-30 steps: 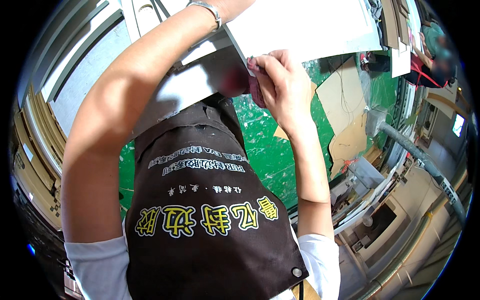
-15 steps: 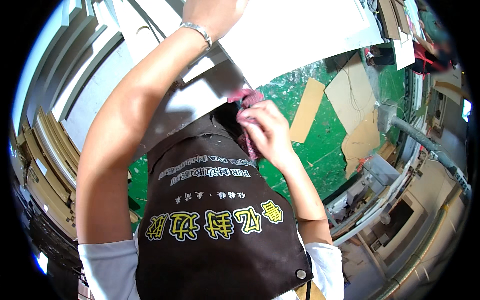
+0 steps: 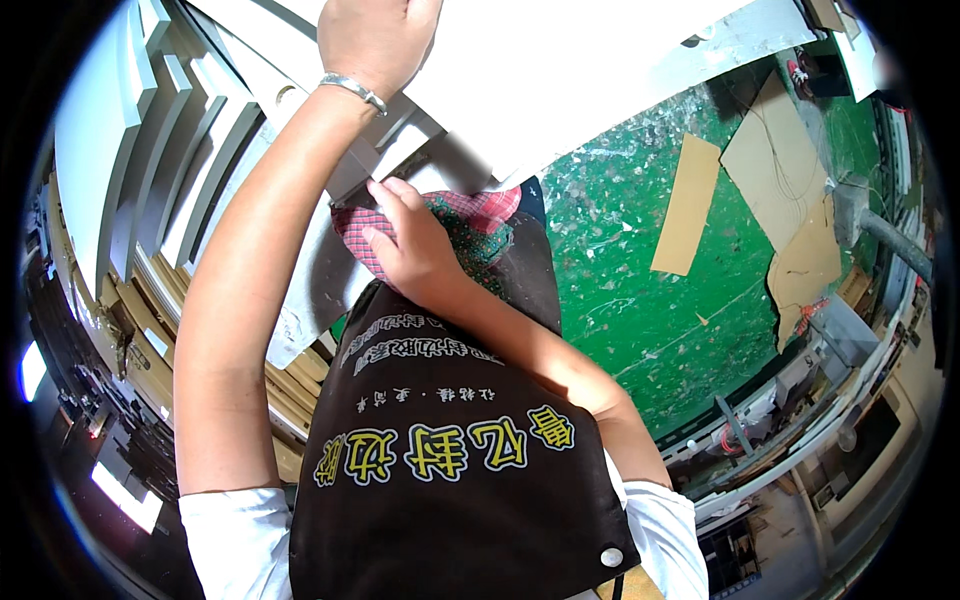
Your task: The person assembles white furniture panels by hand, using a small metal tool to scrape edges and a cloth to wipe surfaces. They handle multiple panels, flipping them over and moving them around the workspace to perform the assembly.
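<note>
My left hand (image 3: 375, 45) reaches over the big white panel (image 3: 560, 80) at the top. Its fingers run out of the picture, so their grip is hidden. Close in front of my apron, my right hand (image 3: 415, 245) has a cloth (image 3: 365, 232) bunched under its fingers. Red checks show on the cloth, along with a dark green patterned part to the right of the hand. The fingers lie against the grey edge below the panel, beside the cloth.
White and grey boards (image 3: 180, 150) lean in a row at the left, above stacked tan boards (image 3: 140, 320). On the green floor (image 3: 620, 330) lie a tan strip (image 3: 686, 205) and a larger beige sheet (image 3: 775, 160). A grey pipe (image 3: 895, 245) stands at the right.
My right hand has swung left with the cloth, from beside the apron to below the panel's edge. The cloth now looks more spread out. My left hand has shifted slightly left.
</note>
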Demonstrator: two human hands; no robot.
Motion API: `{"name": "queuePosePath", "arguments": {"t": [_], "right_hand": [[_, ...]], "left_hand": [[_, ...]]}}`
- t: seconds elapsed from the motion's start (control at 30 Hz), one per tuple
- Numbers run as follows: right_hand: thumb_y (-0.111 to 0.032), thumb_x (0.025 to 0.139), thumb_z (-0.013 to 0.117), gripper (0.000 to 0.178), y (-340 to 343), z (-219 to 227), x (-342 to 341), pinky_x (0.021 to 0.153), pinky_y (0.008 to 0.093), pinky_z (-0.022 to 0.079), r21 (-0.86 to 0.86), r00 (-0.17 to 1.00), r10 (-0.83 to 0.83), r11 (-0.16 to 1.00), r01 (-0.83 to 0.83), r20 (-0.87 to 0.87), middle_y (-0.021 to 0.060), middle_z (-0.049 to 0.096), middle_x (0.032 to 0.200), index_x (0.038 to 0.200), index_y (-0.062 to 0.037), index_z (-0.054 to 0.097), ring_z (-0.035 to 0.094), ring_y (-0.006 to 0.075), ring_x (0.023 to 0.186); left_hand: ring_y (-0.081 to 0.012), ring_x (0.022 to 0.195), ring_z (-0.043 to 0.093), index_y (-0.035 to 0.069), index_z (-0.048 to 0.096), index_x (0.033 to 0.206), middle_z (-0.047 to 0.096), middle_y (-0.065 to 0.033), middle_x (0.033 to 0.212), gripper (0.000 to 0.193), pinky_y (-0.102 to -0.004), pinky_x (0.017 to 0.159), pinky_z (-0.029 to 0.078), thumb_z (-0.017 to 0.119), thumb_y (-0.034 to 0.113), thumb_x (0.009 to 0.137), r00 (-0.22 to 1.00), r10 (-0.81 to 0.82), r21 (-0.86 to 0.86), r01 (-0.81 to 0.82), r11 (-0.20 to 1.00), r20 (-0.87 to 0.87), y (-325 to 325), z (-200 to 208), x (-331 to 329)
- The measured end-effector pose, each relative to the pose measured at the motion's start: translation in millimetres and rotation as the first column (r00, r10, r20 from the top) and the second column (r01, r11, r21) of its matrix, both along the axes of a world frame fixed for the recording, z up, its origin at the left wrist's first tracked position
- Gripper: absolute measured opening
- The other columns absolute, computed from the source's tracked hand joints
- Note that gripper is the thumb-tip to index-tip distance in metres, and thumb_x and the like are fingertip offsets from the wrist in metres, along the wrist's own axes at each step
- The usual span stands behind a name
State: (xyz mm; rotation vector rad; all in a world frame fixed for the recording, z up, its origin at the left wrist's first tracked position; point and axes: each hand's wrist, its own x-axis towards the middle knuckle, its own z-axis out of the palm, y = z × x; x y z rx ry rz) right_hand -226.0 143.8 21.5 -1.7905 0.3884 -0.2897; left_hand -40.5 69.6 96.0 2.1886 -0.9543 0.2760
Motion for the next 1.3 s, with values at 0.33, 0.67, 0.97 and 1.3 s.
{"name": "queuePosePath", "arguments": {"t": [0.33, 0.67, 0.97, 1.3], "right_hand": [[-0.009, 0.081, 0.061, 0.015, 13.2, -10.1, 28.5, 0.075, 0.0461, 0.052, -0.035, 0.925, 0.313, 0.944, -0.328, -0.214, 0.0164, 0.063, 0.088, 0.096, -0.0045, 0.061, 0.064, 0.0358, 0.086], [-0.015, 0.084, 0.068, 0.016, -31.3, 52.6, -9.7, 0.052, 0.0379, 0.05, -0.197, 0.973, 0.181, 0.969, -0.151, 0.143, 0.0084, 0.063, 0.085, 0.099, -0.0123, 0.068, 0.065, 0.0272, 0.069], [-0.021, 0.086, 0.07, 0.061, -123.4, 57.3, -42.9, 0.044, 0.0352, 0.042, -0.571, 0.99, -0.051, 0.821, -0.034, -0.133, 0.0056, 0.057, 0.055, 0.143, -0.0125, 0.048, 0.054, 0.0213, 0.043], [-0.006, 0.076, 0.077, 0.025, -114.5, 59.4, -72.8, 0.054, 0.0315, 0.046, -0.485, 0.993, -0.083, 0.867, 0.114, 0.086, 0.0037, 0.066, 0.068, 0.1, -0.0091, 0.07, 0.06, 0.0185, 0.056]], "left_hand": [[-0.0265, 0.071, 0.065, 0.004, 0.067, 0.102, 0.067, -0.0145, 0.083, 0.019, -0.0346, 0.066, 0.051, 0.06, 0.018, 0.09, 0.998, 0.051, 0.034, -0.05, 0.998, -0.027, -3.4, -0.5, -0.6], [-0.0311, 0.078, 0.066, 0.004, 0.067, 0.101, 0.067, -0.0157, 0.087, 0.019, -0.0377, 0.07, 0.052, 0.059, 0.018, 0.09, 1.0, -0.001, -0.03, 0.001, 1.0, 0.004, -2.2, -5.7, 1.9], [-0.0325, 0.082, 0.065, 0.007, 0.065, 0.101, 0.067, -0.0137, 0.09, 0.019, -0.0402, 0.073, 0.052, 0.057, 0.021, 0.091, 1.0, 0.011, -0.015, -0.011, 1.0, -0.028, -0.1, -2.7, 1.6], [-0.0335, 0.082, 0.065, 0.009, 0.065, 0.1, 0.066, -0.0133, 0.092, 0.018, -0.0416, 0.072, 0.052, 0.057, 0.023, 0.091, 1.0, -0.005, -0.028, 0.004, 1.0, -0.002, -0.8, -8.9, 3.1]]}}
